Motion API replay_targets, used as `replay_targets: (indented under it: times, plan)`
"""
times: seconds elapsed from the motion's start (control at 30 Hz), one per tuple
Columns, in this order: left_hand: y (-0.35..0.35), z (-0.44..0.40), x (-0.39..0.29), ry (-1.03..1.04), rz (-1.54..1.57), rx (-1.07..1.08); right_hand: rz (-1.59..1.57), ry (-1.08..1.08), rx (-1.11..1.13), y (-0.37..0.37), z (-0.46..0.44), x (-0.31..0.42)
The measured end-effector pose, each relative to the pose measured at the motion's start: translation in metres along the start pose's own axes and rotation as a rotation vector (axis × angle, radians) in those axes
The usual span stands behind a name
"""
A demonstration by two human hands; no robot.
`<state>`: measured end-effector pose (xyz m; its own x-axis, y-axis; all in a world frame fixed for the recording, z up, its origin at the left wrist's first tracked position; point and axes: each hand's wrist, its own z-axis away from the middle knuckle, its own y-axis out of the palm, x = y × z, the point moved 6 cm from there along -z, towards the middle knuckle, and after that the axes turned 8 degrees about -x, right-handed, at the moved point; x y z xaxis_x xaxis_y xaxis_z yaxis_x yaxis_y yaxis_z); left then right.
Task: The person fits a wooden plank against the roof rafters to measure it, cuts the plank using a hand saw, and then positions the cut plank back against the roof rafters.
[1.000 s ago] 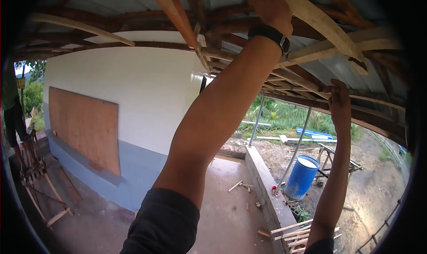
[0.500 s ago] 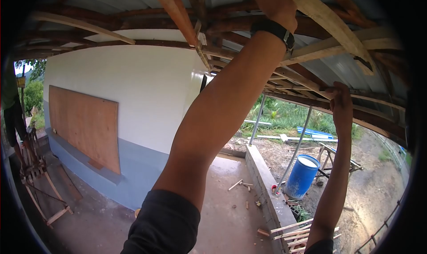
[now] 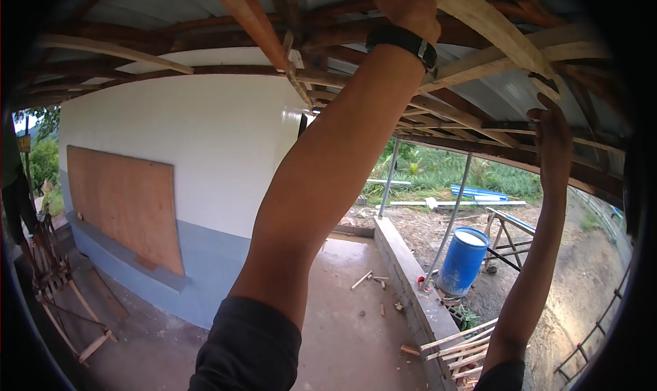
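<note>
Overhead, my left hand (image 3: 405, 8), with a dark strap on its wrist, is closed around a pale wooden plank (image 3: 489, 25) near the top edge of the view. The plank runs to the right under the roof framing and looks bent in this wide lens. Its notched far end (image 3: 545, 84) hangs just above my right hand (image 3: 553, 127). That hand is raised with fingers apart and nothing visible in it; whether a fingertip touches the plank I cannot tell.
Wooden beams (image 3: 250, 21) and metal sheets make up the low roof. A painted wall (image 3: 185, 124) with a brown board (image 3: 123, 203) stands left, near a person's legs (image 3: 24, 206). Right are a low block wall (image 3: 410, 275), poles, a blue barrel (image 3: 465, 261) and stacked wood strips (image 3: 465, 346).
My right hand has left the lower roof batten and moved up and right to near the plank's end. My left hand keeps its hold; the view has shifted slightly.
</note>
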<state>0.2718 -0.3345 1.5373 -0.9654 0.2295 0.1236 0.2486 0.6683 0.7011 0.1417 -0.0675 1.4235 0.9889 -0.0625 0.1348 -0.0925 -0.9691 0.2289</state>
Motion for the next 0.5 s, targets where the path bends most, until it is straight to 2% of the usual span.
replay_targets:
  times: [0.1,0.17,0.2,0.27,0.3,0.33,0.37,0.4,0.5]
  plan:
    - [0.000,-0.007,-0.004,0.071,-0.100,0.004,-0.007,-0.036,-0.005,0.004,-0.012,-0.024]
    - [-0.003,-0.006,0.001,-0.022,-0.137,-0.063,-0.080,-0.061,-0.042,-0.007,-0.018,-0.024]
    - [-0.001,-0.004,0.003,-0.085,-0.029,-0.008,-0.123,-0.051,-0.066,-0.009,-0.019,-0.014]
    - [-0.001,-0.005,0.005,-0.117,-0.168,0.037,-0.164,-0.137,-0.041,-0.022,-0.035,-0.020]
    - [0.001,-0.008,0.009,-0.109,-0.135,-0.022,-0.171,-0.138,-0.069,-0.027,-0.039,-0.014]
    - [0.004,-0.010,0.012,-0.100,-0.139,0.015,-0.228,-0.162,-0.100,-0.031,-0.046,-0.005]
    - [0.005,-0.011,0.011,-0.078,-0.147,0.045,-0.183,-0.227,-0.167,-0.037,-0.053,0.002]
    - [0.004,-0.010,0.013,-0.103,-0.139,0.057,-0.060,-0.416,-0.247,-0.041,-0.053,0.024]
    - [0.003,-0.012,0.013,-0.100,-0.102,0.083,-0.098,-0.508,-0.254,-0.045,-0.067,0.061]
